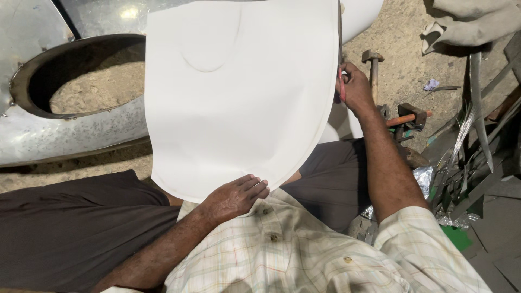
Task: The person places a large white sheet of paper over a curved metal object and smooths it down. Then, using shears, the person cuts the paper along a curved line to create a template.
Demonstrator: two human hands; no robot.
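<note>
A large white sheet (239,92) with a curved lower edge stands tilted over my lap. My left hand (234,198) holds its bottom edge, fingers spread flat against the underside near my shirt. My right hand (355,87) is at the sheet's right edge, closed around a thin red-handled tool (341,87) that runs along that edge. A faint curved line shows on the sheet near its top.
A round galvanized metal ring (65,125) lies on the sandy ground at left. Two hammers (373,70) (410,115) lie on the ground to the right. Metal strips and scraps (472,163) pile up at far right, with a grey cloth (467,21) above.
</note>
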